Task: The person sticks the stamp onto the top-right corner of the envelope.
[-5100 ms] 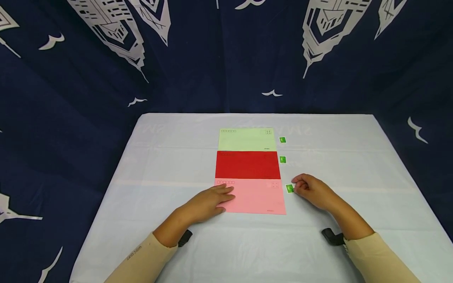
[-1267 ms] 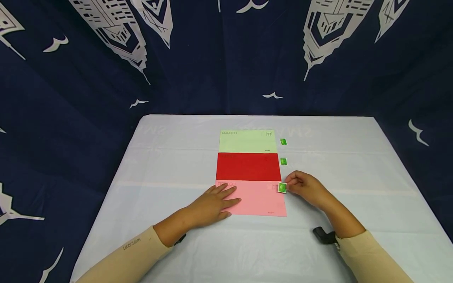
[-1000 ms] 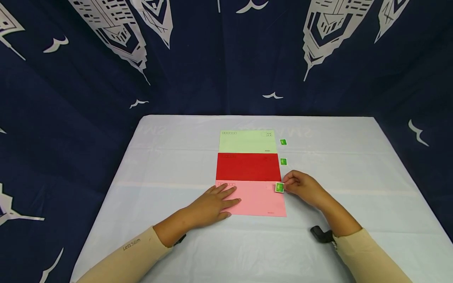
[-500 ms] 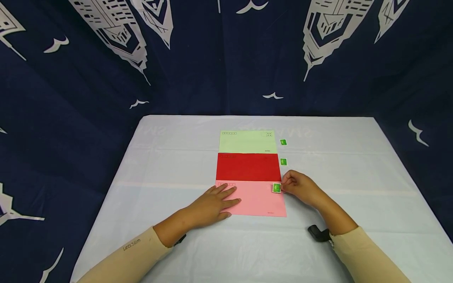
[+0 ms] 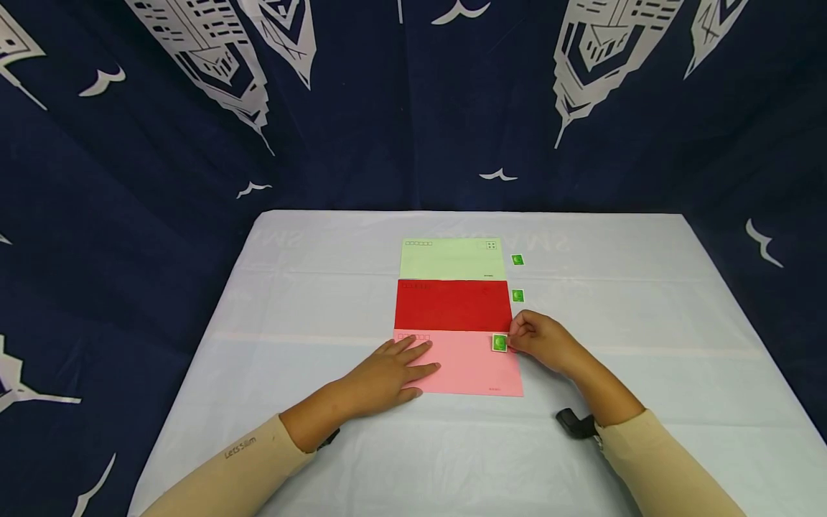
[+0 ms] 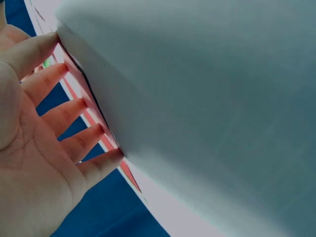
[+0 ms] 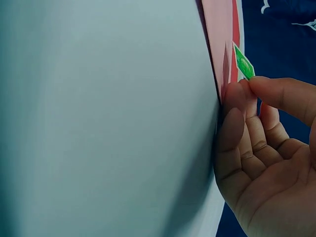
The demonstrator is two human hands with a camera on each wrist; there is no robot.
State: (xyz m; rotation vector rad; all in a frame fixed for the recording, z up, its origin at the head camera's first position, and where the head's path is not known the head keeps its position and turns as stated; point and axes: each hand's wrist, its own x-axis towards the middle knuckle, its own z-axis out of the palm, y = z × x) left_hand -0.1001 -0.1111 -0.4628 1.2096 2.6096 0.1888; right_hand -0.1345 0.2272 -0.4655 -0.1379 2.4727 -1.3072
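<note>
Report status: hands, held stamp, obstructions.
Left hand spread on pink envelope. Right hand pinching green stamp over envelope's far right corner. Nothing visibly blocking.

The right hand [image 5: 544, 345] has carried a green stamp [image 5: 500, 343] leftward over the pink envelope [image 5: 468, 366].

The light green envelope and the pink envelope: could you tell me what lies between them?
The red envelope lies between the light green envelope and the pink envelope, as the head view shows.
</note>
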